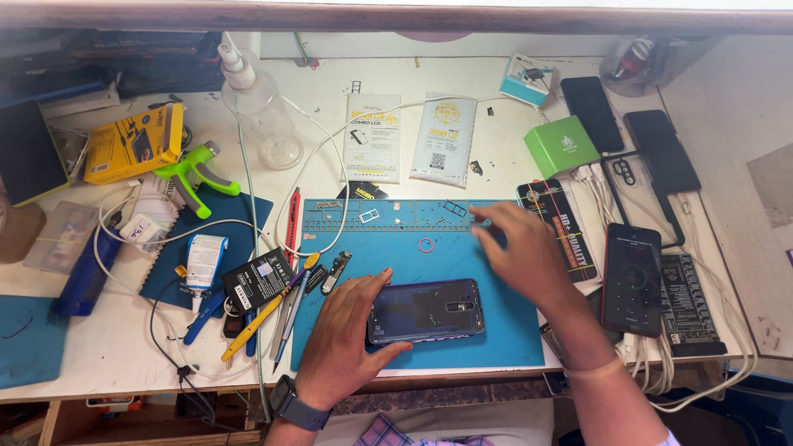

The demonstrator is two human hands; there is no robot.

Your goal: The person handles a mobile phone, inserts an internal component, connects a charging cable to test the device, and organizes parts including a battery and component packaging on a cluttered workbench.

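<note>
A dark blue phone body with its back shell exposed (426,310) is lying flat on a blue silicone repair mat (504,339), near the mat's front edge. The left hand (343,343) is gripping it from the left end, thumb pressing along the near edge and fingers wrapping over the far left corner, a dark watch sitting on that wrist. The right hand (519,248) is hovering well above and to the right of the phone, over the upper right part of the mat, fingers spreading and curling loosely, fingertips reaching toward the mat's small-parts tray strip (396,213); whether it is pinching something tiny is not clear. A small pink ring (425,244) is lying on the mat between the two hands, just beyond the phone. Left of the mat, a bunch of pens and screwdrivers (277,310) is resting on the white worktop (496,136), beside a black rectangular battery (257,279). Right of the mat, a black smartphone with a lit dial screen (632,279) is sitting near the right forearm. A green square box (561,146) is standing farther back.
</note>
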